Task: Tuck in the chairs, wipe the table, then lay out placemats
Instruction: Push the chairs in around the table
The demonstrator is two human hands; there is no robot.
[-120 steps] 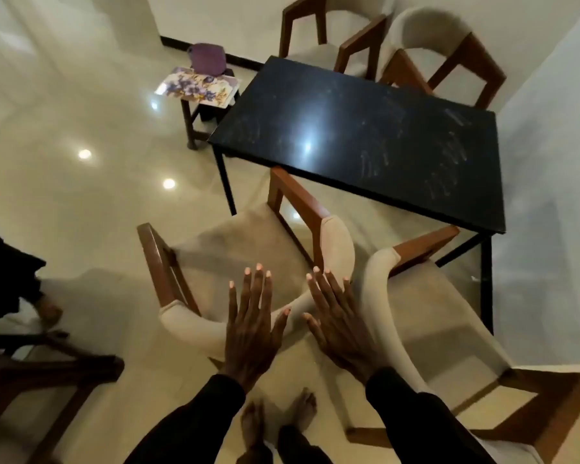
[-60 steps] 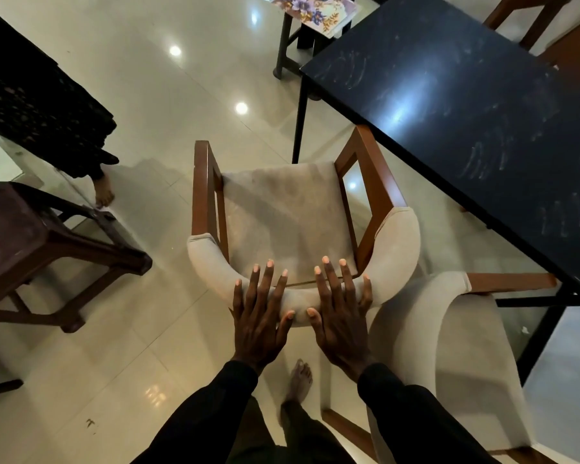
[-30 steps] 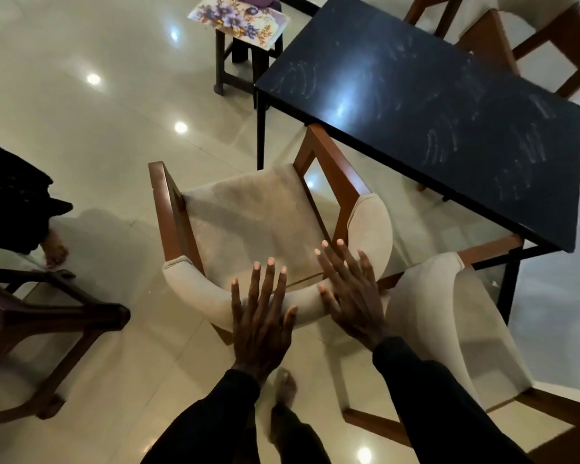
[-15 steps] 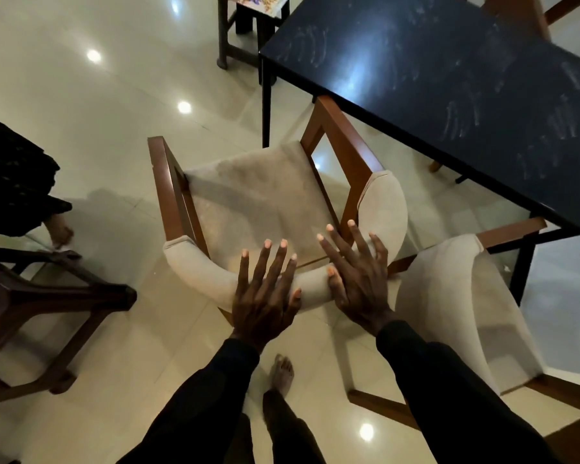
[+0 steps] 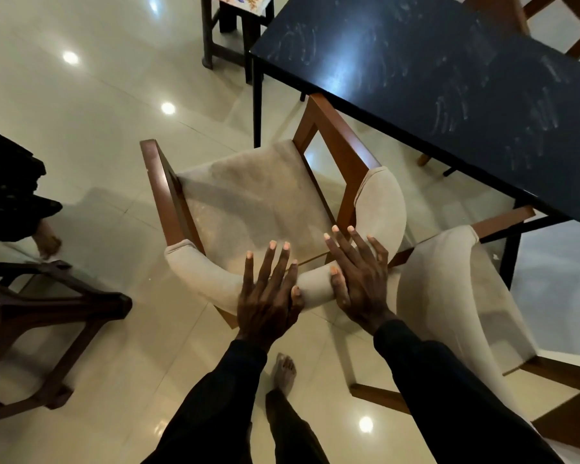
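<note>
Palms rest flat on the curved padded back of the chair [image 5: 258, 199], left hand [image 5: 268, 296] and right hand [image 5: 359, 279] side by side, fingers straight, clasping nothing. The chair stands just left of the black table [image 5: 449, 78], its seat not under it. A second chair [image 5: 456, 296] stands just to its right.

The brown wooden armchair with a beige cushioned seat [image 5: 248, 202] and a curved padded backrest stood pulled out from the black rectangular bench [image 5: 432, 78], turned at an angle, with one front arm corner at the bench's edge. The left hand [image 5: 268, 296] and right hand [image 5: 359, 279] lay flat on its backrest. A second matching beige armchair [image 5: 449, 289] stood just beside it, also untucked. Pale smeared streaks covered the bench's glossy top.
</note>
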